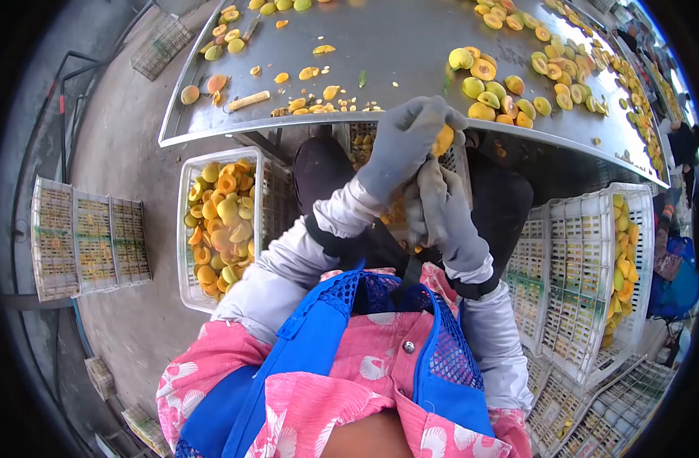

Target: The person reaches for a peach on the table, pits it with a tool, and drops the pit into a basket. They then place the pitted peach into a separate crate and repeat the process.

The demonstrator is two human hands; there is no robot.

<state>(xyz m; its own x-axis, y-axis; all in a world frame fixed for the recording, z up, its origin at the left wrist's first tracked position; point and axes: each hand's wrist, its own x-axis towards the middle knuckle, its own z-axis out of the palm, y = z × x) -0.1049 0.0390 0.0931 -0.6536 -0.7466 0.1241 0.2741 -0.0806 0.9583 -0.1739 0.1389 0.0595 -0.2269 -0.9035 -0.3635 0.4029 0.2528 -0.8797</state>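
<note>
Both hands wear grey gloves and meet in front of the knees, at the metal table's near edge. My left hand [412, 139] is closed on a yellow-orange fruit piece [443, 141], which shows between its fingers. Just below it, my right hand [443, 212] is closed with its fingertips near the fruit's underside; what it grips, if anything, is hidden. Beneath the hands, between the legs, is a crate [463, 169] with fruit pieces, partly covered by the arms.
The metal table [410, 53] bears halved fruits [483, 69], scattered pits and a wooden-handled tool [248, 101]. A white crate [184, 263] of fruit halves stands left of the legs. Stacked crates [574, 282] stand right, another crate [92, 240] far left. People are at the far right edge.
</note>
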